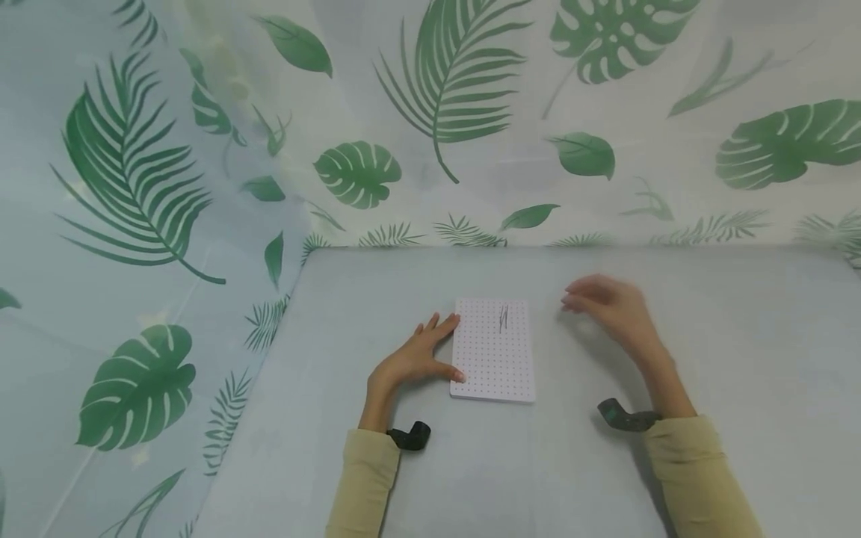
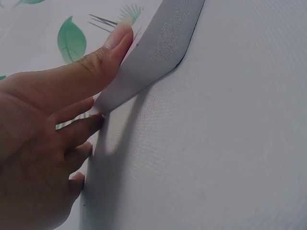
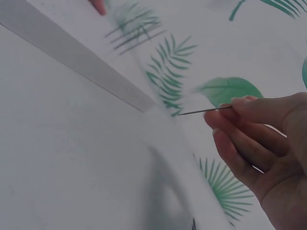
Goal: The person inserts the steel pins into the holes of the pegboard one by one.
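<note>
On the table lies a thick white block (image 1: 494,366) with a grid of dots on its top face. Several thin dark needles (image 3: 134,36) project from the block near its far right part. My left hand (image 1: 413,355) rests at the block's left side, thumb and fingers spread; the thumb (image 2: 103,60) touches the near left corner. To the right of the block, above the table, my right hand (image 1: 612,306) pinches a thin needle (image 3: 201,112) between thumb and fingertips. That needle's tip points away from the fingers and touches nothing.
The block stands on a pale grey tabletop (image 1: 323,329). Behind it and along the left hangs a white covering (image 1: 491,172) printed with green leaves. Each wrist carries a small black camera, the right one (image 1: 625,417) jutting inward over the table.
</note>
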`<state>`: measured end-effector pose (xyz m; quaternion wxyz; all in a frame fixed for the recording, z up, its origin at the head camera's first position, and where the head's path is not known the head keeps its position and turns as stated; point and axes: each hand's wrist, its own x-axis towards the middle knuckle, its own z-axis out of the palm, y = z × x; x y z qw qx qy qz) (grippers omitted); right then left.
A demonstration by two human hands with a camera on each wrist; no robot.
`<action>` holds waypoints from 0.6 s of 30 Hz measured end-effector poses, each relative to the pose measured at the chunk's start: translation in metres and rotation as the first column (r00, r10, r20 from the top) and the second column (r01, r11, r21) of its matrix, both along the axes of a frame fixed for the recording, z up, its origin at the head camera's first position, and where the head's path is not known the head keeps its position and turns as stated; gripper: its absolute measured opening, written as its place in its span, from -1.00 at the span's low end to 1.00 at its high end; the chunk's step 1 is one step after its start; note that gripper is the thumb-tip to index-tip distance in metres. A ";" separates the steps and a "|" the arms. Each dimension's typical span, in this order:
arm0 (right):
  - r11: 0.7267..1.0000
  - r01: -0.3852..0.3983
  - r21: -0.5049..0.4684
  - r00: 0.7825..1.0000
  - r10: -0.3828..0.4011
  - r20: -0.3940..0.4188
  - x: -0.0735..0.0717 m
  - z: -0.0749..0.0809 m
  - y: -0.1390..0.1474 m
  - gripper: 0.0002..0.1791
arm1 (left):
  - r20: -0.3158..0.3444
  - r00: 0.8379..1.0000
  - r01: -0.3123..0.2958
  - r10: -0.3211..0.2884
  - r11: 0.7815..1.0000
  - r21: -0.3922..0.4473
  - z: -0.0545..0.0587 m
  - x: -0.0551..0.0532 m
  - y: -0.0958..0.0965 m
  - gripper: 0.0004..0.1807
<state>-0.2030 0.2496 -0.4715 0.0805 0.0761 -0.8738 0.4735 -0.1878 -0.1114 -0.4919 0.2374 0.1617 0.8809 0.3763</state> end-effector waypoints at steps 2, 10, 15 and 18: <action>1.000 -0.021 -0.020 1.000 0.021 -0.010 -0.001 0.000 -0.005 -0.79 | 0.001 1.000 0.000 0.000 1.000 -0.001 0.000 0.000 0.000 0.21; 0.995 -0.066 -0.069 0.998 0.064 -0.024 -0.001 -0.002 -0.020 -0.81 | 0.004 1.000 -0.003 0.003 1.000 -0.001 0.001 -0.001 0.000 0.21; 0.992 -0.082 -0.093 0.997 0.080 -0.019 0.000 -0.005 -0.028 -0.83 | -0.009 1.000 0.007 -0.007 1.000 -0.008 -0.001 0.000 0.000 0.21; 0.992 -0.087 -0.089 0.996 0.086 -0.021 0.000 -0.007 -0.033 -0.84 | -0.015 1.000 0.009 -0.009 1.000 -0.007 -0.001 0.000 0.000 0.21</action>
